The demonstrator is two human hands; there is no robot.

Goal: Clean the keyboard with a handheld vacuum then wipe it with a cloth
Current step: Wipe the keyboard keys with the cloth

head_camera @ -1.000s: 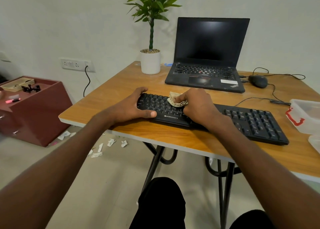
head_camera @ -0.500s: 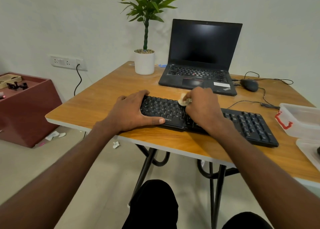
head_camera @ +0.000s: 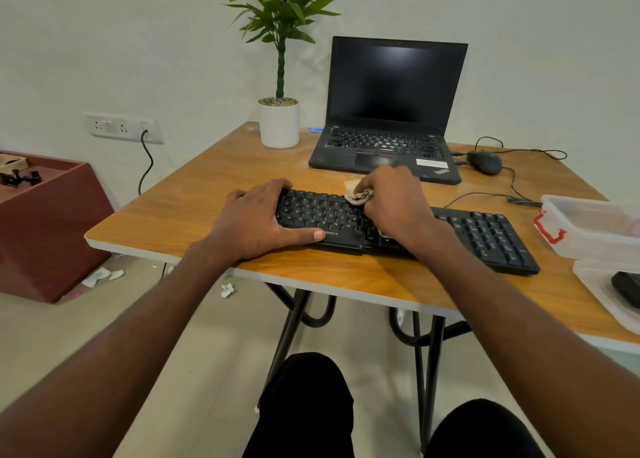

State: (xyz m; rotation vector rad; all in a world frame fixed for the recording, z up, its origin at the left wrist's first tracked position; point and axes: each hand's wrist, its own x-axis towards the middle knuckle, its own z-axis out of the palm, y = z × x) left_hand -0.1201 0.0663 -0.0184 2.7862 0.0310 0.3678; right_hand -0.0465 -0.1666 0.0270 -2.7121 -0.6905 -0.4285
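Observation:
A black keyboard (head_camera: 485,236) lies across the front of the wooden table (head_camera: 194,198). My left hand (head_camera: 256,220) grips its left end, fingers over the far edge and thumb along the near edge. My right hand (head_camera: 398,204) holds a crumpled beige cloth (head_camera: 356,194) and presses it on the keys near the keyboard's far edge, about the middle. Most of the cloth is hidden under the hand. A dark object (head_camera: 627,284), possibly the handheld vacuum, lies in a clear tray at the right edge, mostly cut off.
An open black laptop (head_camera: 391,111) stands behind the keyboard, a potted plant (head_camera: 280,121) to its left, a wired mouse (head_camera: 484,162) to its right. Clear plastic containers (head_camera: 588,225) sit at the right. A maroon cabinet (head_camera: 45,222) stands on the floor left, with paper scraps (head_camera: 100,275).
My right hand has slid the cloth from the middle rows toward the far edge of the keyboard. My left hand keeps its hold on the left end. The camera view shifted slightly.

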